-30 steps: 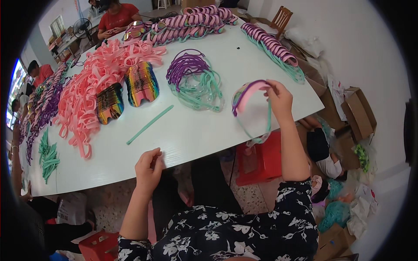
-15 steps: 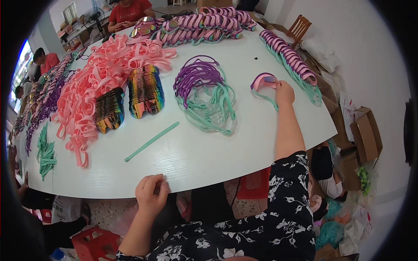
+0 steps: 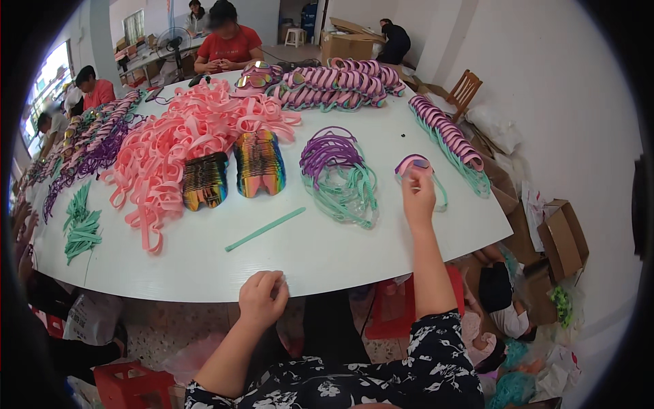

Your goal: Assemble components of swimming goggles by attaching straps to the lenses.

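A pair of pink and purple goggles (image 3: pixel 413 162) with a dark lens lies on the right part of the white table. Its mint green strap (image 3: pixel 442 194) bends down on the right. My right hand (image 3: pixel 418 194) is over the goggles' near edge, fingers parted and partly hiding them; no grip on them shows. My left hand (image 3: pixel 262 298) hovers by the table's front edge, fingers loosely curled, thumb apart, nothing visible in it. Between the hands lie a bundle of purple and green straps (image 3: pixel 332 148) and a single flat green strap (image 3: pixel 266 229).
Pink goggle frames (image 3: pixel 160 163) are heaped at left beside two stacks of shiny lenses (image 3: pixel 260 163) (image 3: pixel 205 181). Green strips (image 3: pixel 82 228) lie far left. Rows of finished goggles (image 3: pixel 446 133) line the right and back. Another person (image 3: pixel 228 48) sits across the table.
My right hand has moved left from the goggles' right end to their near side. The goggles stay about where they were. The whole view has tilted up, showing more of the room.
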`<action>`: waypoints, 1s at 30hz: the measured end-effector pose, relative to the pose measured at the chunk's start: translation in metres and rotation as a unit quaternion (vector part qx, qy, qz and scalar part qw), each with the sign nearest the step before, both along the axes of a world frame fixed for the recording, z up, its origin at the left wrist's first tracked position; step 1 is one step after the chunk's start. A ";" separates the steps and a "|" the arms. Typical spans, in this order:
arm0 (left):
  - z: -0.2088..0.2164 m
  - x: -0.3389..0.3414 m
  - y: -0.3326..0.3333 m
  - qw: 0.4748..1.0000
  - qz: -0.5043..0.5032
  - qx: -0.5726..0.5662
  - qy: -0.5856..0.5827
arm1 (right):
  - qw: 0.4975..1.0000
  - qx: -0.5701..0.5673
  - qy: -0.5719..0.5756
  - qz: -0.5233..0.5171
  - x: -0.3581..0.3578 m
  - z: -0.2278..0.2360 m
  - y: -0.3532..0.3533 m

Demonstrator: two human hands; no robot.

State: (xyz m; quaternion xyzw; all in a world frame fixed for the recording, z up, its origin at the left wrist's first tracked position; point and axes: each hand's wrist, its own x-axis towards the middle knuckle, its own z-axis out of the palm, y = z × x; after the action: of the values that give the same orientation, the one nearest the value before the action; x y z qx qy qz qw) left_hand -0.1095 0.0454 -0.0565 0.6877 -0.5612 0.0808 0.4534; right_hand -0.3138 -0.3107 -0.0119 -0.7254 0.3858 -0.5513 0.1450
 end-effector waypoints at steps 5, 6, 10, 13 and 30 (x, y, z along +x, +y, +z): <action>0.001 0.005 0.013 0.999 0.010 -0.030 0.036 | 0.984 0.069 -0.067 0.147 0.064 -0.007 0.109; 0.001 0.005 0.014 0.999 0.009 -0.035 0.040 | 0.980 0.079 -0.069 0.171 0.076 -0.012 0.123; -0.004 0.007 0.016 0.997 -0.023 -0.025 0.075 | 0.959 0.146 -0.032 0.241 0.115 -0.015 0.175; -0.008 0.013 0.018 0.994 -0.036 -0.045 0.094 | 0.958 0.091 0.021 0.272 0.154 -0.016 0.189; 0.017 0.120 0.087 0.981 0.125 -0.147 0.019 | 0.954 -0.108 0.047 0.276 0.219 -0.036 0.187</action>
State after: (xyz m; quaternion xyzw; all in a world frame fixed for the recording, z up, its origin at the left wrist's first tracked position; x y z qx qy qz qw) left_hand 0.0101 0.1321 -0.0394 0.6793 -0.4445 0.2055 0.5467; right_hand -0.0951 -0.1237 -0.0480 -0.8401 0.1146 -0.4934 0.1942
